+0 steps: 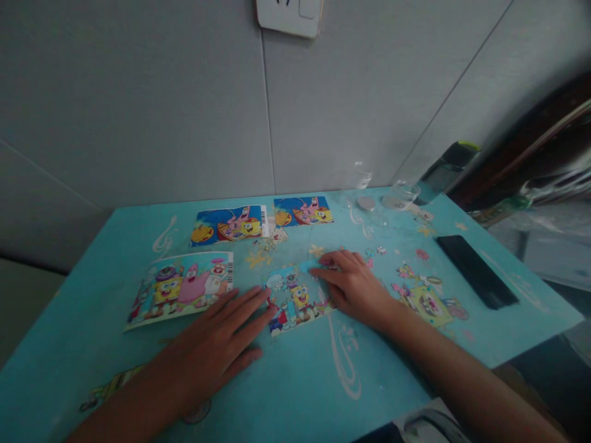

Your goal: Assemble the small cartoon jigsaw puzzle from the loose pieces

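Note:
A partly assembled cartoon jigsaw puzzle lies flat on the turquoise tabletop between my two hands. My left hand rests palm down with its fingers stretched out, the fingertips at the puzzle's left edge. Over the puzzle's upper right part, my right hand has its thumb and fingers drawn together in a pinch on a small puzzle piece, mostly hidden by the fingers. Left of the puzzle is a picture card with a similar cartoon scene, its lower right corner close to my left fingers.
Two blue cartoon pictures lie near the wall. Loose puzzle pieces are scattered right of my right hand. A black flat object lies at the right. Clear plastic containers and a dark bottle stand at the back right.

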`<state>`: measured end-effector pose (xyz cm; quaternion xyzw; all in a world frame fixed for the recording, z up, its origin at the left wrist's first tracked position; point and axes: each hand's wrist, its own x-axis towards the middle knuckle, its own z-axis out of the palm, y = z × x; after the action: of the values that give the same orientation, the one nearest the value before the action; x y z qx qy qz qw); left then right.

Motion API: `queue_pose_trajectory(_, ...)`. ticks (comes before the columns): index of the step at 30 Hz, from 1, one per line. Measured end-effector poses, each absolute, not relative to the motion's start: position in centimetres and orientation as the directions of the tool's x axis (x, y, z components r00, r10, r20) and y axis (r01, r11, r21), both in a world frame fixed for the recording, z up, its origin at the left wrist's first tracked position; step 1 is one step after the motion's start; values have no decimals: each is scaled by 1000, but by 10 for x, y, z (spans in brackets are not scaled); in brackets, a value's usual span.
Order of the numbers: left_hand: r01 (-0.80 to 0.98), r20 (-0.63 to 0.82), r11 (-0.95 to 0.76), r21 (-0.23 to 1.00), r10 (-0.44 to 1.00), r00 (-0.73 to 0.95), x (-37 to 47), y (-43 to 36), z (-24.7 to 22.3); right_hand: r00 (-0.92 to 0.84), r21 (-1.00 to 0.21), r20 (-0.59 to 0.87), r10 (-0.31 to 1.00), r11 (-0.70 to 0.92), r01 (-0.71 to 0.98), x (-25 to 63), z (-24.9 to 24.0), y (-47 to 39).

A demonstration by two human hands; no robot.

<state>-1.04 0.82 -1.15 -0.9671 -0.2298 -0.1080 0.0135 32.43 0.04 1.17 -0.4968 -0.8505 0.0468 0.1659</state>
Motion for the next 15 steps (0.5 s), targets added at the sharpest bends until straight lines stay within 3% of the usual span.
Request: queue_pose_trajectory(15,474,152,-878,64,478,865,-9,4,-7,-438,-244,259,861,497,833,316,10,4)
